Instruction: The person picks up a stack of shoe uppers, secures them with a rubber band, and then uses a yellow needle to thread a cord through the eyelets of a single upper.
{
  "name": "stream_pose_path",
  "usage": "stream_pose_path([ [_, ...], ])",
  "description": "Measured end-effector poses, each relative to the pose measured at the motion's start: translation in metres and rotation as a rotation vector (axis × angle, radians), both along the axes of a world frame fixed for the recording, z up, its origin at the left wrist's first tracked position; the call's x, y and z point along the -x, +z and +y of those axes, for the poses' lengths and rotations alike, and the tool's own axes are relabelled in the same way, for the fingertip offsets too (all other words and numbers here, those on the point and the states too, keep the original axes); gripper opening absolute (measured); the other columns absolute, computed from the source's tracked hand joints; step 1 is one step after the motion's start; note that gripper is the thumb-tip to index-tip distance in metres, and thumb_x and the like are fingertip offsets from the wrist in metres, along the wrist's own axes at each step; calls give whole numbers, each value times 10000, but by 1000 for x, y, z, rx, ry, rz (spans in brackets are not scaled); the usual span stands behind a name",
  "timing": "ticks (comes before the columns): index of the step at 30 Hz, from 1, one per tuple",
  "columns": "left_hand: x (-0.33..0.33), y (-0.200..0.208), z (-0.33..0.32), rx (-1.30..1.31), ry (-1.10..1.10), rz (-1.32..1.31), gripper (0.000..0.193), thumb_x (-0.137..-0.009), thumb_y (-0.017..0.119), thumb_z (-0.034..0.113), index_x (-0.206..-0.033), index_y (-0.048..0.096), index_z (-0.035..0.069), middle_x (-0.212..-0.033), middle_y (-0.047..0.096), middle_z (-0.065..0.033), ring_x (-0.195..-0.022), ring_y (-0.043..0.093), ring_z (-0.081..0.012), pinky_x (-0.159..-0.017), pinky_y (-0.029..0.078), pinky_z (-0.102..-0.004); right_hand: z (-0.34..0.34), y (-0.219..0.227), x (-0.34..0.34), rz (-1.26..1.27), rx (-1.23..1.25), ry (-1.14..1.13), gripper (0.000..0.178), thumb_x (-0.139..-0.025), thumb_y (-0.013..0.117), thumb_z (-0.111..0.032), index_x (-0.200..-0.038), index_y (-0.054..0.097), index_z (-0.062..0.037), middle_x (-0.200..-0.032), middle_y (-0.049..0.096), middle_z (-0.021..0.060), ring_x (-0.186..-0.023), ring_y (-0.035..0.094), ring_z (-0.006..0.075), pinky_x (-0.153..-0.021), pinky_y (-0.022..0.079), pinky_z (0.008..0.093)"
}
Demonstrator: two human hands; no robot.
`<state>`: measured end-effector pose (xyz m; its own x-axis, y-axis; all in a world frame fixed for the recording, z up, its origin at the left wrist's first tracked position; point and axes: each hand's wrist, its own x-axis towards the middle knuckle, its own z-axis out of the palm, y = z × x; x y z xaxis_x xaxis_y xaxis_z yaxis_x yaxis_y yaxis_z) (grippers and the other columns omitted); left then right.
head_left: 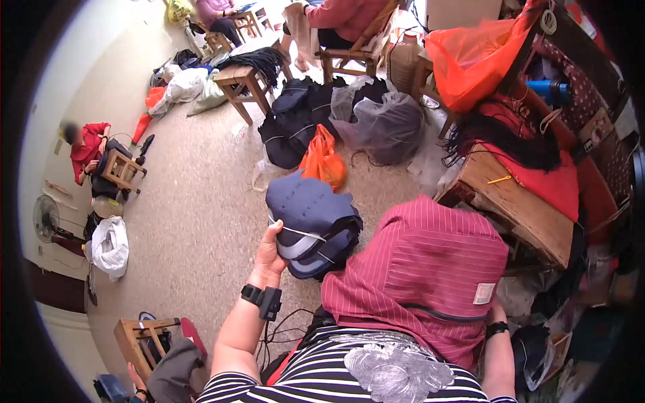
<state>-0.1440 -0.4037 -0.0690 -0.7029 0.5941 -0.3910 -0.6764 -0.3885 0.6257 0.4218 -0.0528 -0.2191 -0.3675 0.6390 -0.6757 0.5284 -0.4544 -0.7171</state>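
My left hand (269,254) is closed on a bundle of dark blue fabric pieces (306,208), stacked together and tied round with a white cord (299,232). The bundle is held up in front of me, left of my lap. A maroon pinstriped cloth (430,262) with a small white label (484,293) covers my lap. My right hand (496,313) is at the right edge of this cloth, and its fingers are hidden behind it.
Black fabric bundles (289,131), an orange bag (324,158) and a grey plastic bag (386,127) lie on the floor ahead. At right stands a wooden table (517,208) with black cords (517,138). Other people sit at the far side, at left and lower left.
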Motion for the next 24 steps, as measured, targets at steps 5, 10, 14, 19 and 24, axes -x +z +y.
stream_pose_path([
  [5, 1, 15, 15, -85, -46, 4, 619, -851, 694, 260, -1366, 469, 3, -1308, 590, -163, -1181, 593, -320, -1045, 477, -464, 45, 141, 63, -105, -604, -202, 256, -995, 508, -295, -909, 605, -74, -817, 611, 17, -730, 548, 121, -665, 461, 283],
  [10, -12, 50, 14, -194, -34, 37, 649, -836, 694, 269, -1378, 460, -1, -1335, 575, -160, -1207, 574, -324, -1070, 451, -464, -41, 311, 219, 750, -323, 60, 326, -1015, 483, -325, -942, 599, -28, -832, 624, 56, -766, 600, 139, -725, 501, 284],
  [14, -31, 79, 37, -283, -109, 96, 651, -841, 687, 270, -1383, 456, -7, -1350, 567, -156, -1221, 564, -313, -1089, 423, -450, -93, 298, 309, 830, 497, 525, 618, -1002, 466, -475, -1345, 445, 38, -1332, 553, 197, -1186, 570, 257, -1020, 451, 425],
  [19, -52, 114, 48, -296, -255, 227, 677, -829, 712, 188, -1412, 419, 6, -1372, 546, -149, -1237, 555, -287, -1088, 417, -436, -126, 283, 379, 1056, 507, 288, 776, -908, 590, -562, -1478, 338, -99, -1481, 440, 78, -1344, 436, 263, -1138, 335, 470],
  [24, -57, 106, 42, -262, -221, 275, 671, -805, 713, 76, -1399, 403, 42, -1343, 548, -119, -1232, 551, -262, -1065, 437, -424, -121, 306, 379, 1212, 533, 281, 948, -815, 633, -671, -1499, 314, -98, -1513, 399, 100, -1373, 407, 270, -1149, 306, 482],
])
